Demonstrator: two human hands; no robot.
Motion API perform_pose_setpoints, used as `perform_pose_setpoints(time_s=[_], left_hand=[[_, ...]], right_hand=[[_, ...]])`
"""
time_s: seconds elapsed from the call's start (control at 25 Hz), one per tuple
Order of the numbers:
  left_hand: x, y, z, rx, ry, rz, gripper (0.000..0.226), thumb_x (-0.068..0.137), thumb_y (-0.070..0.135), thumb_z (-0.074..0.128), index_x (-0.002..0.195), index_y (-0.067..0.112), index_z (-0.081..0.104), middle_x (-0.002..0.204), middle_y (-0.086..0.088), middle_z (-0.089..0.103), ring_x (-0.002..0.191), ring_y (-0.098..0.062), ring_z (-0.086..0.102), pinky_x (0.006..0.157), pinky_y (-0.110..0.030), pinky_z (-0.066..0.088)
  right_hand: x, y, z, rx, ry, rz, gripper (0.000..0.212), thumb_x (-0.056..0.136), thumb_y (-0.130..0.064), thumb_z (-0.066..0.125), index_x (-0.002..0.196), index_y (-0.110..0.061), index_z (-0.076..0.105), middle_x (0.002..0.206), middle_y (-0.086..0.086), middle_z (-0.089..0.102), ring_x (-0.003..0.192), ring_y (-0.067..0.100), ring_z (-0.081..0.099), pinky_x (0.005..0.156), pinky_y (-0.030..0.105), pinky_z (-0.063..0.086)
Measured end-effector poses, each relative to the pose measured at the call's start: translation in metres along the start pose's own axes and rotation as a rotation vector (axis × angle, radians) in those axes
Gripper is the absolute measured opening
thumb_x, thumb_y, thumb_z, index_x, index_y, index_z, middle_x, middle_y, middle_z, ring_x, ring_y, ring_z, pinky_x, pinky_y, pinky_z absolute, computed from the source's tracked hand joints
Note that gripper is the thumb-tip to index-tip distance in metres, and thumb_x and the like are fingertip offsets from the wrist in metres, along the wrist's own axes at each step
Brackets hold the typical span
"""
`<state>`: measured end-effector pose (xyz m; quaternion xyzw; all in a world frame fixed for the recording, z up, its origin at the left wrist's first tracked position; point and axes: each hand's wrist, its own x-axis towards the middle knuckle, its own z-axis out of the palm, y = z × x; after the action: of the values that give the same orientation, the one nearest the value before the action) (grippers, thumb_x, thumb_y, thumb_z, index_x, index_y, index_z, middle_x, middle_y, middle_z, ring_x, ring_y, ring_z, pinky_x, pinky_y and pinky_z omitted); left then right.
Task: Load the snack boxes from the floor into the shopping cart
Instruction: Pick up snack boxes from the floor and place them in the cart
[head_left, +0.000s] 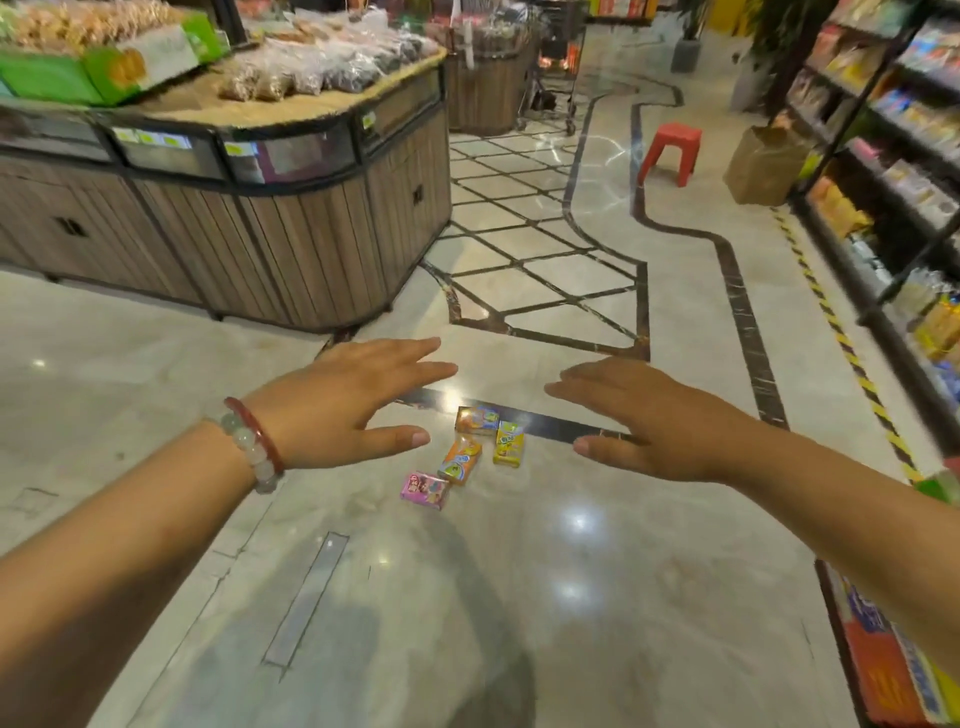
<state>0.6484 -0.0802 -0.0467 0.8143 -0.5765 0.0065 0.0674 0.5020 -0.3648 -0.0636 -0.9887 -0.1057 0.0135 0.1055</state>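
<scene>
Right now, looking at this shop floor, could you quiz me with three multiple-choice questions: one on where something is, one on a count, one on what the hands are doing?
1. Where does the red stool stand?
A. On the wooden counter
B. On the floor by the brown paper bag
C. Beside the pink box

2. How many snack boxes lie on the floor?
A. Two
B. Four
C. Seven

3. What are the left hand and right hand doing?
A. Each grips a box
B. Both open, holding nothing
C. Both clenched in fists

Answers: 1 B, stool stands next to the bag; 2 B, two orange, one yellow, one pink; 3 B, fingers are spread above the boxes.
</scene>
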Motion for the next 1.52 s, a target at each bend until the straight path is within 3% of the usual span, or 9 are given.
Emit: perform_pose_setpoints(time_s=[0.2,0.36,0.64,0.8,0.92,1.04,1.2,1.4,1.52], left_hand=[[0.050,-0.105,0.041,0.017,-0.105,-0.098,0.081,0.073,0.081,0.009,0.143,0.043,0.015,0.156,0.002,0.019,0.141,-0.020,0.024,0.110,-0.035,0.019],[0.093,-0.178,0.073,0.086,-0.122,-0.058,0.062,0.083,0.060,0.034,0.134,0.026,0.034,0.135,-0.015,0.052,0.116,-0.034,0.057,0.089,-0.048,0.047],[0.160,-0.282,0.152,0.076,-0.180,-0.118,0.062,0.087,0.057,0.030,0.129,0.017,0.053,0.129,-0.012,0.058,0.109,-0.030,0.062,0.081,-0.042,0.052],[0.186,-0.355,0.273,0.037,-0.252,-0.197,0.063,0.080,0.053,0.036,0.128,0.017,0.054,0.130,-0.013,0.057,0.109,-0.031,0.062,0.079,-0.045,0.052],[0.191,-0.392,0.399,0.002,-0.267,-0.259,0.067,0.084,0.057,0.034,0.141,0.024,0.039,0.148,-0.008,0.037,0.132,-0.029,0.042,0.100,-0.048,0.038],[0.190,-0.422,0.552,0.020,-0.502,-0.286,0.067,0.093,0.055,0.036,0.149,0.033,0.006,0.158,0.005,-0.002,0.145,-0.016,0.004,0.114,-0.037,0.010],[0.188,-0.443,0.724,-0.043,-0.672,-0.294,0.073,0.092,0.051,0.044,0.149,0.033,0.002,0.158,0.006,-0.005,0.145,-0.015,-0.002,0.115,-0.041,0.005],[0.184,-0.444,0.819,-0.130,-0.737,-0.324,0.082,0.087,0.048,0.056,0.149,0.029,0.006,0.158,0.005,0.004,0.145,-0.017,0.002,0.114,-0.040,0.009],[0.179,-0.435,0.834,-0.185,-0.750,-0.367,0.083,0.085,0.045,0.059,0.149,0.028,0.010,0.158,0.004,0.008,0.145,-0.015,0.005,0.114,-0.041,0.008]], right_hand=[[0.112,0.052,0.035,0.032,-0.024,-0.012,0.060,0.090,-0.053,0.049,0.144,-0.033,0.033,0.149,-0.003,0.036,0.135,0.017,0.032,0.099,0.017,0.020],[0.197,0.096,0.069,0.088,-0.079,-0.034,0.065,0.085,-0.054,0.040,0.144,-0.028,0.035,0.146,-0.001,0.040,0.131,0.021,0.035,0.101,0.026,0.027],[0.318,0.183,0.149,0.059,-0.091,-0.098,0.057,0.082,-0.049,0.048,0.125,-0.014,0.060,0.119,0.011,0.064,0.101,0.033,0.063,0.079,0.044,0.056],[0.392,0.234,0.251,0.006,-0.047,-0.167,0.052,0.077,-0.044,0.055,0.114,-0.009,0.067,0.108,0.013,0.069,0.090,0.032,0.068,0.072,0.040,0.058],[0.433,0.278,0.368,-0.042,-0.063,-0.214,0.055,0.067,-0.038,0.066,0.112,-0.006,0.068,0.105,0.017,0.070,0.089,0.034,0.069,0.071,0.043,0.056],[0.474,0.315,0.500,-0.080,-0.213,-0.256,0.065,0.074,-0.034,0.071,0.133,-0.011,0.054,0.129,0.015,0.059,0.116,0.032,0.058,0.094,0.041,0.047],[0.501,0.350,0.669,-0.131,-0.420,-0.203,0.066,0.087,-0.031,0.063,0.146,-0.019,0.035,0.147,0.007,0.040,0.134,0.025,0.039,0.107,0.034,0.031],[0.514,0.360,0.765,-0.233,-0.436,-0.276,0.061,0.079,-0.023,0.070,0.136,-0.015,0.050,0.140,0.015,0.049,0.128,0.032,0.048,0.102,0.042,0.039],[0.508,0.353,0.784,-0.241,-0.473,-0.264,0.058,0.055,-0.023,0.087,0.109,-0.017,0.070,0.109,0.010,0.069,0.098,0.030,0.068,0.080,0.040,0.055]])
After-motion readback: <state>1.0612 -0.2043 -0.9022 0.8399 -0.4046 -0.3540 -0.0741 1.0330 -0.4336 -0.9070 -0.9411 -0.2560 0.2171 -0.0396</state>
